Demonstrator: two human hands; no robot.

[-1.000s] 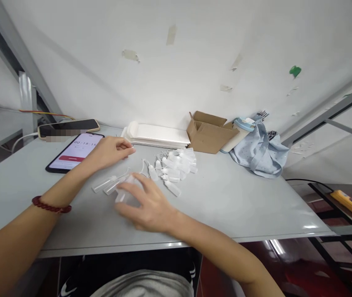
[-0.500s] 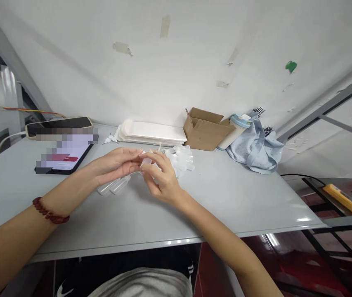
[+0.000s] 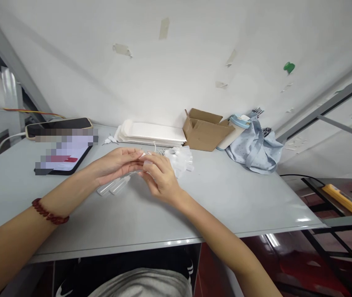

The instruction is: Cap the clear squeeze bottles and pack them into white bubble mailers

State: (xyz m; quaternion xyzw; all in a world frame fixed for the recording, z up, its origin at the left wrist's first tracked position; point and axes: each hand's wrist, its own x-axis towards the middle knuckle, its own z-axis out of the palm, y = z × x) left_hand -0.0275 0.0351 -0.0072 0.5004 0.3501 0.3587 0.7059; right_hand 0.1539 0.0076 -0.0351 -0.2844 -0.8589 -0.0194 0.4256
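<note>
My left hand (image 3: 115, 165) and my right hand (image 3: 160, 177) meet fingertip to fingertip over the grey table (image 3: 225, 202). Both pinch a small clear plastic bottle (image 3: 147, 163) between them; most of it is hidden by the fingers. Under my left hand lie two finished clear bottles (image 3: 114, 186) side by side. Just beyond my right hand sits a pile of several small clear bottles and caps (image 3: 180, 156). A red bead bracelet (image 3: 49, 212) is on my left wrist.
A phone (image 3: 62, 159) with a lit screen lies at the left, a second phone (image 3: 56, 125) behind it. A stack of white trays (image 3: 152, 133), an open cardboard box (image 3: 206, 130), a cup (image 3: 234, 131) and a blue cloth bag (image 3: 256, 148) line the wall.
My right hand lifted a bottle off the table and came up to meet my left hand, which moved right. In the last half second both hands barely shifted.
</note>
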